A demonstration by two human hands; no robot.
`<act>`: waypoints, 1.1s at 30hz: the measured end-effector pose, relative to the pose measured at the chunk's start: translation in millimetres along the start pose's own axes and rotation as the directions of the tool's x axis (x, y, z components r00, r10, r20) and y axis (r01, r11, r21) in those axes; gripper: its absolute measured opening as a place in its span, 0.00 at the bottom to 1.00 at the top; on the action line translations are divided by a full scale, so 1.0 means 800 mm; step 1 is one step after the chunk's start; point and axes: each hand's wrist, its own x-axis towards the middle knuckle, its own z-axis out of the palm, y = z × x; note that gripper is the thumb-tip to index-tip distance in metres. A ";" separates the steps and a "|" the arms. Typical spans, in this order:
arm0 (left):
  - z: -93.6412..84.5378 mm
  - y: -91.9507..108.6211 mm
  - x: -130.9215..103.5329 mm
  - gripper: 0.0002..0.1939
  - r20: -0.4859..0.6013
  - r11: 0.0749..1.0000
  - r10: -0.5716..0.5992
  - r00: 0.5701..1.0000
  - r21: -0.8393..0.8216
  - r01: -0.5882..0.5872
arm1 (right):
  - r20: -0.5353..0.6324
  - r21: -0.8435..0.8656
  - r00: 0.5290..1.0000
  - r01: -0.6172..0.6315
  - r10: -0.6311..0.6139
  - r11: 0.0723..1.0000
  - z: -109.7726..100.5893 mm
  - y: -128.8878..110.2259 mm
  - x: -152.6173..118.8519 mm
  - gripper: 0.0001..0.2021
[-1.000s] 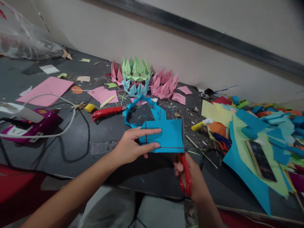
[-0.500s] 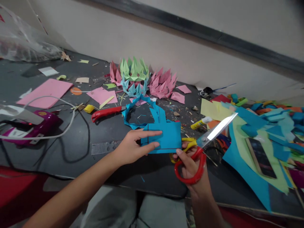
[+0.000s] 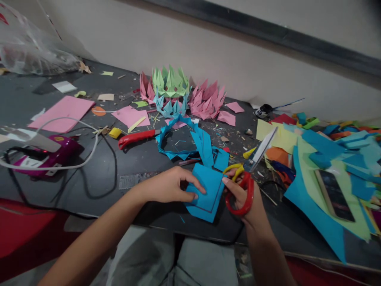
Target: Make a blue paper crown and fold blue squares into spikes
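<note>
My left hand (image 3: 171, 184) grips a blue sheet of paper (image 3: 210, 190) by its left side, fingers and thumb resting on its face. Dark ruled lines run near two of the sheet's edges. In my right hand (image 3: 242, 198) is a pair of scissors (image 3: 249, 198) with red and yellow handles, the blades pointing up and away to the right. My right thumb also touches the sheet's upper right corner. Just beyond the sheet lie a folded blue paper ring (image 3: 166, 153) and a loose blue paper piece (image 3: 221, 159).
Green (image 3: 171, 81), pink (image 3: 208, 101) and light blue paper crowns (image 3: 171, 108) stand by the wall. A red cutter (image 3: 137, 138), a clear ruler (image 3: 126, 182) and a purple corded device (image 3: 59, 153) lie leftward. Rightward are a phone (image 3: 335, 194), coloured paper scraps (image 3: 357, 159) and a glue stick (image 3: 249, 153).
The blue sheet has turned clockwise in my hands, its ruled corner swinging down. The scissors have tilted more upright. My view has shifted slightly.
</note>
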 end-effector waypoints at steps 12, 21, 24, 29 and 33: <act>0.001 0.000 0.008 0.08 -0.381 0.997 -0.053 0.923 -0.065 0.030 | 0.161 -0.047 0.985 -0.056 0.063 0.997 0.018 -0.008 -0.004 0.17; -0.009 0.003 0.002 0.08 -0.331 0.998 -0.008 0.944 -0.065 -0.014 | 0.273 -0.205 0.960 -0.003 0.060 0.979 -0.006 -0.016 -0.003 0.15; -0.010 0.006 -0.001 0.08 -0.127 0.989 -0.017 0.992 -0.145 -0.002 | 0.345 -0.273 0.934 0.001 0.098 0.962 -0.012 -0.020 0.000 0.14; -0.002 0.005 -0.001 0.12 0.017 0.931 -0.181 0.983 -0.319 0.176 | 0.272 -0.150 0.962 0.032 0.010 0.988 -0.009 -0.013 0.006 0.14; 0.004 0.002 0.002 0.15 -0.118 0.932 -0.181 0.976 -0.339 0.132 | 0.172 0.021 0.985 -0.021 0.017 1.000 -0.005 0.002 0.005 0.15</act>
